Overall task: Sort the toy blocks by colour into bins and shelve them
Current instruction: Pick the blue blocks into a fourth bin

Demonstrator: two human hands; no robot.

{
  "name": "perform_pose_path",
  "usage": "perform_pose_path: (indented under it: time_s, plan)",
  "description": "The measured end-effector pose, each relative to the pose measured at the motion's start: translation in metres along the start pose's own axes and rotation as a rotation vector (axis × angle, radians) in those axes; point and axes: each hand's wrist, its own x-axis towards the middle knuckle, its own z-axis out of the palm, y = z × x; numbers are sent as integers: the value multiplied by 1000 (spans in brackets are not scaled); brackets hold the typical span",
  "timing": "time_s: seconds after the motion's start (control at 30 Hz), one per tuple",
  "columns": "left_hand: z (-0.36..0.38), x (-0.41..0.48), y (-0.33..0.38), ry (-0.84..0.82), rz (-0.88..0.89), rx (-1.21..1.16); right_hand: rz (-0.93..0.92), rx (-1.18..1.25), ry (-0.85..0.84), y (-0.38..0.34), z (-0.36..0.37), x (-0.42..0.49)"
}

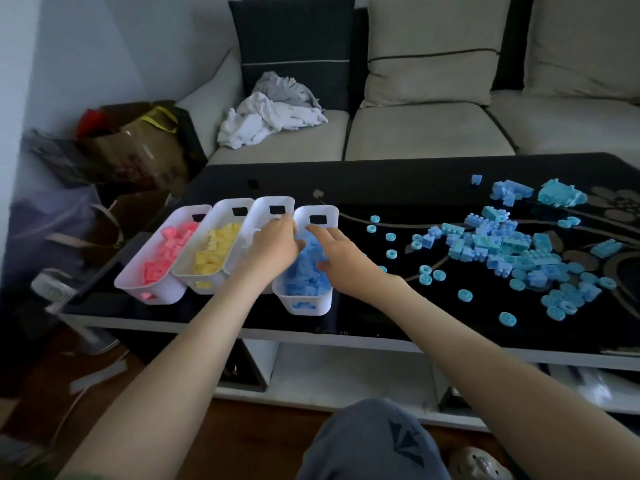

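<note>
- Mostly, the unsorted blue blocks point(502, 247) lie in a loose heap on the black table point(398, 181), spread well to the right of the bins and of both hands.
- The heap's long axis runs roughly from far-left to near-right, with stray round pieces trailing toward the blue bin point(306, 303).
- That bin stands rightmost in a row of four white bins, its long axis pointing away from the person; the pink bin point(138, 282), the yellow bin point(188, 271) and a third bin point(273, 204), largely hidden, sit to its left.
- The right hand point(337, 259) hovers over the blue bin, fingers loose and spread, grasping nothing visible; it is the nearer hand to the heap.
- The left hand point(273, 249) rests at the rim between the third bin and the blue bin; whether it grips the rim I cannot tell.
- Judging by this, the next reach goes rightward, by the right hand.
</note>
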Motion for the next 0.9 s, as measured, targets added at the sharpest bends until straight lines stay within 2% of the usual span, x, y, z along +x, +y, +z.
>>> perform_pose_path:
  time_s: [0.13, 0.2, 0.27, 0.3, 0.4, 0.57, 0.63, 0.7, 0.83, 0.9]
  plan:
    - [6, 3, 7, -50, 86, -16, -26, 18, 11, 9, -9, -5]
    - [7, 2, 21, 72, 175, -66, 13, -20, 89, 24, -22, -8]
    - [10, 0, 46, 214, 305, -119, 149, -63, 163, 49, -41, -7]
    - [14, -1, 60, 233, 372, -130, 240, -95, 176, 65, -52, -8]
    - [34, 2, 99, 124, 482, -123, 444, -225, 112, 112, -79, -19]
    - [76, 21, 133, -138, 469, -84, 563, -332, 60, 163, -100, -40]
    - [91, 30, 146, -193, 479, -23, 559, -471, -41, 172, -101, -44]
    - [102, 41, 158, -226, 517, 79, 506, -553, -52, 177, -100, -45]
    - [116, 61, 175, -246, 564, 288, 397, -319, -58, 190, -107, -43]
    - [121, 65, 181, -208, 580, 311, 362, -256, -76, 194, -113, -47]
